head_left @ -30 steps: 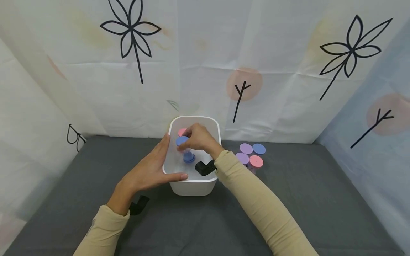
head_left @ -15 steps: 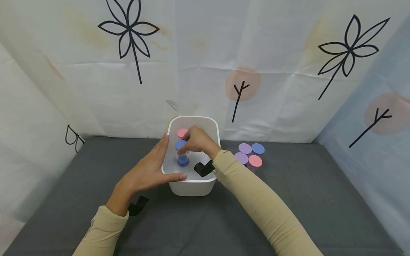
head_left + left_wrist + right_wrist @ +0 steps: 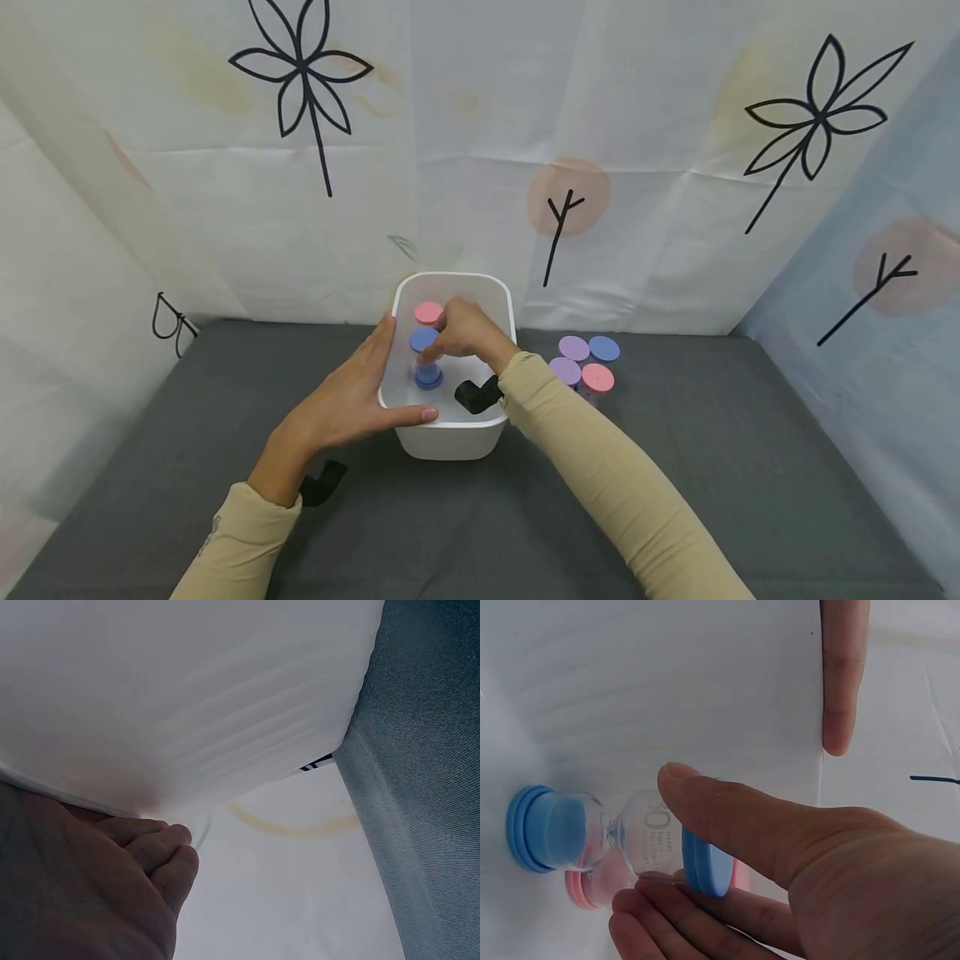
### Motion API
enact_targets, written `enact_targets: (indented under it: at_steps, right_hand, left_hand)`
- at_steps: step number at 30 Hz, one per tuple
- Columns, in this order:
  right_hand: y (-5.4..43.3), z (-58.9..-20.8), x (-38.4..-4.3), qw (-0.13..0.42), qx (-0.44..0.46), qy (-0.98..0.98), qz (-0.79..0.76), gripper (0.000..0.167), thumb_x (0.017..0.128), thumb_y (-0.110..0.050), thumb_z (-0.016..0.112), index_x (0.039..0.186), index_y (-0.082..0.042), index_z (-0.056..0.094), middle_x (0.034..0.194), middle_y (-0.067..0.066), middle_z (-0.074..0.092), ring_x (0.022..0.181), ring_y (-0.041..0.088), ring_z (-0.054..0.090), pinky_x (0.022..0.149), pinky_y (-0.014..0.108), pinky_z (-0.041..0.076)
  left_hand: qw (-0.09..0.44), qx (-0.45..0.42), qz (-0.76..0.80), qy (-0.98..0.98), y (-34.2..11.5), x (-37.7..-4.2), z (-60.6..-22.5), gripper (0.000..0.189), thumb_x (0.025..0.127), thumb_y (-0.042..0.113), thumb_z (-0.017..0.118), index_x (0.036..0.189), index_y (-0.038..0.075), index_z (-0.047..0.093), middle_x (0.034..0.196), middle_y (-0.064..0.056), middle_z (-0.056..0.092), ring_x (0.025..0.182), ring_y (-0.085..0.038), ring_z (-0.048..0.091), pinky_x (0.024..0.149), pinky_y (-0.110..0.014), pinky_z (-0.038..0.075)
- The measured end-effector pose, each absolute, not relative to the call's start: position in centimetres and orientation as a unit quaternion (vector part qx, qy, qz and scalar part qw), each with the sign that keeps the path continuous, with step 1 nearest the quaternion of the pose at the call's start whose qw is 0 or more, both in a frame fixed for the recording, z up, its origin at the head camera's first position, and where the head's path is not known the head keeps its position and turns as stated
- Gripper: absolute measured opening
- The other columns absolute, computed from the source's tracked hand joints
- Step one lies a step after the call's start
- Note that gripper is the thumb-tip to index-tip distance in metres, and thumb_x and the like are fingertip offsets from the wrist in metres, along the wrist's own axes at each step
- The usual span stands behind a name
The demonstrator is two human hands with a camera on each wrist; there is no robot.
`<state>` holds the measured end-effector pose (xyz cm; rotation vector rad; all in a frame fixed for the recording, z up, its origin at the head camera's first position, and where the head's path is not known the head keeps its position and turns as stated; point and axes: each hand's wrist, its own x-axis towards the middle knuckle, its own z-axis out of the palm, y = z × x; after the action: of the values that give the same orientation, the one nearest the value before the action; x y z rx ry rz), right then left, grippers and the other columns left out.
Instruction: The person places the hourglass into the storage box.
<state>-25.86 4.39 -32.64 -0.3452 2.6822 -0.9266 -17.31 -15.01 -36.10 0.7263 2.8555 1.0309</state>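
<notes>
In the head view my left hand point(image 3: 345, 400) rests against the white plastic bin point(image 3: 450, 443), fingers straight along its left side and thumb on the near rim. The left wrist view has these fingers point(image 3: 161, 855) at the bin's edge. Inside the bin, my right hand point(image 3: 468, 332) holds a blue-capped hourglass point(image 3: 428, 377) by its upper part. The hourglass point(image 3: 562, 829) stands upright with blue sand in its lower bulb; in the right wrist view thumb and fingers lie on either side of its top. Behind it is a pink-capped hourglass point(image 3: 428, 313), partly hidden.
To the right of the bin, several hourglasses stand grouped on the grey cloth point(image 3: 720, 450), with purple caps point(image 3: 574, 348), a blue cap point(image 3: 604, 348) and a pink cap point(image 3: 597, 378). A printed white curtain point(image 3: 480, 125) hangs close behind the bin.
Over the second, my right hand has brought the blue hourglass's base slightly left and toward me, and it now stands straighter. The left hand keeps its place on the bin.
</notes>
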Motion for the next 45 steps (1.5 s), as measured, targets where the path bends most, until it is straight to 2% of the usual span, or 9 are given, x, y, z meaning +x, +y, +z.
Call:
enact_targets:
  at_steps: [6,20,33,38,41,45]
  right_hand:
    - [4.3,-32.5,-25.9,0.127,-0.113,0.937,-0.306,0.034,0.073,-0.024,0.093,0.094,-0.002,0.078,0.081,0.002,0.071,0.078,0.016,0.058,0.067,0.028,0.046]
    - [4.0,-32.5,-26.0,0.115,-0.097,0.942,-0.299,0.047,0.074,-0.027,0.093,0.107,0.001,0.075,0.098,0.008,0.072,0.088,0.020,0.062,0.078,0.034,0.052]
    - [4.1,-32.4,-26.0,0.100,-0.102,0.945,-0.295,0.037,0.071,-0.029,0.095,0.088,-0.004,0.074,0.080,0.002,0.069,0.080,0.019,0.059,0.068,0.030,0.047]
    - [4.2,-32.1,-25.8,0.096,-0.101,0.947,-0.289,0.036,0.070,-0.029,0.095,0.087,-0.005,0.075,0.075,0.000,0.070,0.081,0.019,0.062,0.068,0.030,0.048]
    - [4.2,-31.6,-25.6,0.093,-0.095,0.948,-0.290,0.038,0.070,-0.027,0.095,0.093,-0.003,0.076,0.079,0.002,0.072,0.082,0.019,0.065,0.069,0.032,0.050]
    - [4.5,-30.7,-25.3,0.083,-0.095,0.950,-0.285,0.045,0.071,-0.029,0.095,0.102,-0.001,0.077,0.093,0.007,0.075,0.083,0.020,0.065,0.069,0.032,0.050]
  left_hand:
    - [0.007,0.239,0.328,0.914,-15.1,-17.3,-36.0,0.130,0.079,0.070,0.074,0.162,0.019,-0.013,0.169,0.002,-0.005,0.154,-0.028,0.009,0.115,-0.059,0.027]
    - [0.007,0.241,0.335,0.911,-15.2,-17.2,-36.0,0.130,0.079,0.069,0.075,0.162,0.021,-0.013,0.170,0.001,-0.004,0.153,-0.029,0.012,0.114,-0.060,0.029]
    - [0.009,0.243,0.334,0.911,-15.2,-17.2,-35.9,0.130,0.079,0.068,0.075,0.162,0.020,-0.013,0.170,0.000,-0.004,0.153,-0.029,0.012,0.113,-0.060,0.029]
    - [0.008,0.240,0.336,0.911,-15.2,-17.2,-36.0,0.130,0.079,0.068,0.075,0.162,0.020,-0.013,0.169,0.001,-0.004,0.154,-0.028,0.011,0.114,-0.059,0.028]
    - [0.005,0.242,0.336,0.910,-15.2,-17.2,-36.0,0.130,0.079,0.069,0.075,0.162,0.020,-0.013,0.169,0.001,-0.003,0.153,-0.028,0.012,0.114,-0.059,0.029]
    - [0.007,0.243,0.333,0.911,-15.1,-17.3,-36.0,0.131,0.078,0.070,0.075,0.162,0.020,-0.014,0.169,0.001,-0.004,0.154,-0.029,0.011,0.114,-0.060,0.029]
